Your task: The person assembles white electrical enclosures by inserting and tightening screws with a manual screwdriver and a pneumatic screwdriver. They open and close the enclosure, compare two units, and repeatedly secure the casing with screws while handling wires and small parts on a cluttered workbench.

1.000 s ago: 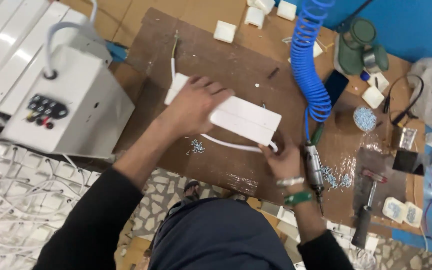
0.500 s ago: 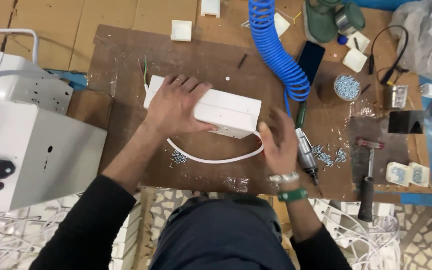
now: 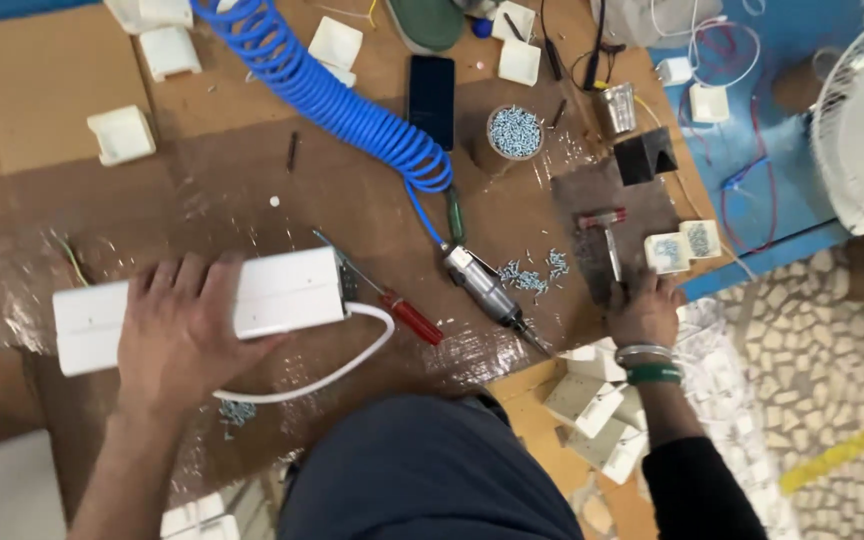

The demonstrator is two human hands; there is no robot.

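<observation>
Left hand [image 3: 184,335] lies spread flat on the long white box [image 3: 202,305] at the board's near-left, its white cable [image 3: 337,370] looping loose: it may snag. Right hand [image 3: 642,310] closes around the hammer [image 3: 609,250] handle; loose screws [image 3: 532,272] nearby could scatter.

A coiled blue air hose [image 3: 327,95] ran across the brown worktop [image 3: 202,190] to a metal pneumatic screwdriver [image 3: 484,287]. A red-handled screwdriver [image 3: 402,312] lay just beside it, with loose silver screws [image 3: 534,272] scattered near. A round cup of screws [image 3: 515,131] stood beside a black phone [image 3: 432,88]. A white moulded plastic housing [image 3: 121,134] sat apart, upper left.
</observation>
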